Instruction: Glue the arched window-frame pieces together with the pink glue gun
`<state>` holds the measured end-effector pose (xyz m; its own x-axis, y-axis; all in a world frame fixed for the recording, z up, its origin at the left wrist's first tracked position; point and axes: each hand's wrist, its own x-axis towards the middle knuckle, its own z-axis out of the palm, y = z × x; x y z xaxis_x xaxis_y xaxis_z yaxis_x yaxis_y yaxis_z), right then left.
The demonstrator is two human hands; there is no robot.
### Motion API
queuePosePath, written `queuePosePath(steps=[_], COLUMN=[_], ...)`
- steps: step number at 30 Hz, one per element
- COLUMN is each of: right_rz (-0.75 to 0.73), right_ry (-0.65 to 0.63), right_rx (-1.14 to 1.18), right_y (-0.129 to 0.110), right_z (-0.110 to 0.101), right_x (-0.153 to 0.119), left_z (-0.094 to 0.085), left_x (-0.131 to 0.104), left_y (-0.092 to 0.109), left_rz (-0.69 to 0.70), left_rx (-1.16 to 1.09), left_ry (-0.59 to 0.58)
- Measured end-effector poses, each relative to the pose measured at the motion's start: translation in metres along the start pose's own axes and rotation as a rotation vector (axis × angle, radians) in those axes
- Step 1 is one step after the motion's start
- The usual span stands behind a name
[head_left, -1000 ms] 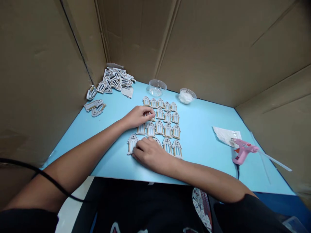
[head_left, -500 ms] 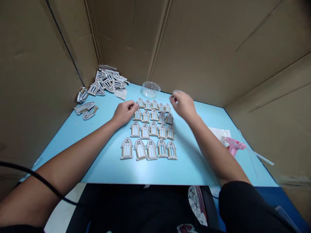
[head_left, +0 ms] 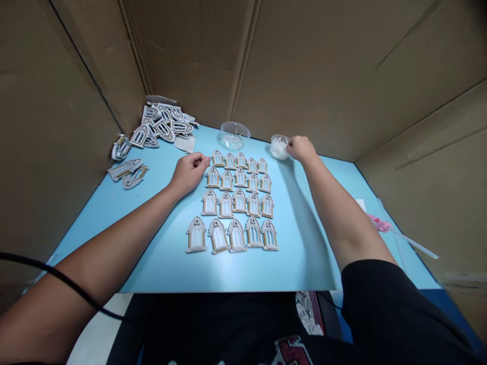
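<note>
Small arched window pieces (head_left: 239,201), whitish with brown edges, lie in several rows on the light blue table. My left hand (head_left: 189,173) rests just left of the top row, its fingers curled and its fingertips close to the end piece (head_left: 217,158). Whatever may be in those fingers is hidden. Farther right, my right hand (head_left: 302,149) is at the right rim of a small clear cup holding white fluffy material (head_left: 279,149). Its fingers are pinched together; I cannot make out what is between them.
A clear round tub (head_left: 235,135) stands at the back. Piled at the back left are more window pieces (head_left: 163,121), with a few loose ones (head_left: 129,172) nearer. A pink glue gun (head_left: 380,223) lies at the right, partly behind my forearm. Cardboard walls (head_left: 312,66) enclose the table.
My right hand has moved right, from beside the top row to the small cup, uncovering the white fluffy material. My left hand stays near the top row's left end. The view has shifted slightly.
</note>
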<state>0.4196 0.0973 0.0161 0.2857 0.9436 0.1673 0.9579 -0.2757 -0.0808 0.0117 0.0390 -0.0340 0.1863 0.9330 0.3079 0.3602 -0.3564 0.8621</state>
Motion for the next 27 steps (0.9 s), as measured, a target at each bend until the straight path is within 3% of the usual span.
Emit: queuePosePath(steps=[6,13,21,27], right_rz=[0.027,0.033,-0.007,0.016], right_ry=[0.144,0.208,0.236,0.168], right_rx=[0.13,0.287,0.355,0.291], right_y=[0.011,0.02,0.017,0.019], right_z=[0.001,0.0,-0.007,-0.007], right_x=[-0.003,-0.01,-0.019,-0.017], left_z=[-0.001,-0.001,-0.002,-0.002], left_x=[0.0,0.0,0.001,0.0], left_y=[0.0,0.0,0.001,0.001], left_rz=[0.0,-0.009,-0.009,0.003], left_rx=[-0.005,0.0,0.008,0.012], left_ry=[-0.006,-0.009,-0.007,-0.025])
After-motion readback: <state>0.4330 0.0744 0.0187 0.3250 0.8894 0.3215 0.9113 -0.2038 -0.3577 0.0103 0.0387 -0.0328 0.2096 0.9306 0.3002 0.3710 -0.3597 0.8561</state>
